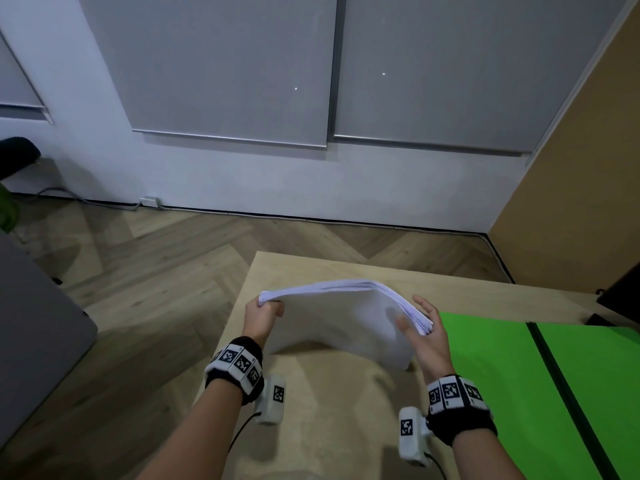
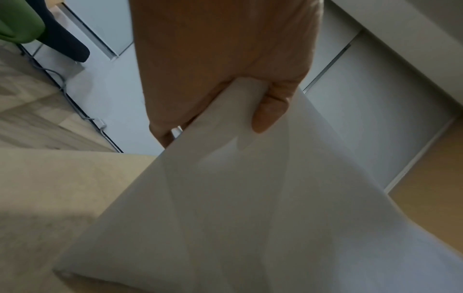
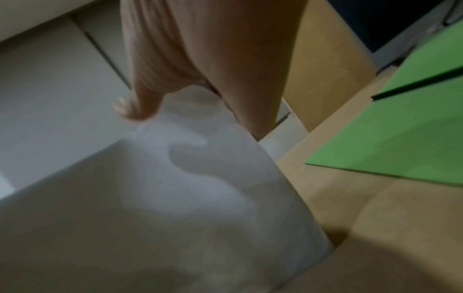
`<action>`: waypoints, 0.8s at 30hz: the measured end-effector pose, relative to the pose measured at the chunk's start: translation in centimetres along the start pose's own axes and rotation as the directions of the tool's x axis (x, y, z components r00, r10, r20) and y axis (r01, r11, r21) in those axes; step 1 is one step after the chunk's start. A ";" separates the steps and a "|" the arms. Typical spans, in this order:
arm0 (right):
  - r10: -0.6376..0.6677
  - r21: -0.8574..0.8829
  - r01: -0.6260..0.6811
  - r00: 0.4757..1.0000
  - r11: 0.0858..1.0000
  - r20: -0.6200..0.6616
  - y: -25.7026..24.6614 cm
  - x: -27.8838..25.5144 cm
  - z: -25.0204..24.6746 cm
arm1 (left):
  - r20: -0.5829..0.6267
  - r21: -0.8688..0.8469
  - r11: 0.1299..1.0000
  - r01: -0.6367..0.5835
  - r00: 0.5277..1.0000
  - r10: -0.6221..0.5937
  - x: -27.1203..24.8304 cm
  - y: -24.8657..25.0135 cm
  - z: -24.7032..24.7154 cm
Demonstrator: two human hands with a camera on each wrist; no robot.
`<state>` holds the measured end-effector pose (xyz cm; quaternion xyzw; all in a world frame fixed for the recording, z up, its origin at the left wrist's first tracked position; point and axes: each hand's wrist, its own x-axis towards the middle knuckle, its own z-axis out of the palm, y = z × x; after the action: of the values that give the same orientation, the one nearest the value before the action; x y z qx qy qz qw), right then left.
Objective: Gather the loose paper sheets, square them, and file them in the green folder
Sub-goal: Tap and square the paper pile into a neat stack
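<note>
The left hand (image 1: 262, 311) has its fingers (image 2: 269, 111) curled round the left end of the paper stack (image 1: 341, 322), thumb side and fingers pinching the sheets between them; the left wrist view shows one fingertip pressed on the near face of the paper. At the right of the frame the right hand (image 1: 425, 329) cups the other end, its thumb lying on the near face and its straighter fingers spread behind the fanned edges, so it seems to brace more than to squeeze. Between the two hands the stack stands on its long lower edge on the bench (image 1: 311, 427), just below the centre of the frame, bowed upward in the middle and sagging forward.

The sheets look light and limp together: the bundle bends under its own weight, and the right-hand edges are stepped, not yet flush. Plain paper faces slide easily on each other, so a loose hold would likely let them fan further. The safest hold is probably at both short ends, low enough to tap the long edge on the bench until the edges align.

The green folder (image 1: 502, 375) lies open and flat at the lower right, near the right hand, apart from the paper
</note>
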<state>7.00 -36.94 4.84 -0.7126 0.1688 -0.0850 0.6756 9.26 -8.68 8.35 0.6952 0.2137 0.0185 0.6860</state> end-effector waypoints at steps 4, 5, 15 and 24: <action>0.090 -0.024 -0.092 0.994 0.995 -0.066 -0.5 0.3 0.2 | 0.026 0.003 1.000 -0.017 1.000 0.017 0.1 0.4 0.5; 0.073 -0.002 -0.073 0.994 0.997 -0.076 -1.1 0.2 0.2 | 0.027 -0.005 0.999 -0.035 0.999 0.035 0.1 0.8 0.6; -0.014 0.016 0.014 1.000 1.000 0.008 -1.6 -0.5 -0.4 | 0.016 0.001 0.996 -0.092 0.996 0.092 0.3 0.7 -0.8; -0.266 -0.169 0.303 0.941 0.938 0.211 -6.8 -0.4 1.1 | 0.514 0.714 0.256 -0.652 0.736 0.440 -1.5 5.7 2.5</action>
<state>7.83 -35.58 11.57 -0.7984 0.0078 -0.0982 0.5941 10.22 -11.39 14.07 0.9661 -0.1369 0.0721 0.2066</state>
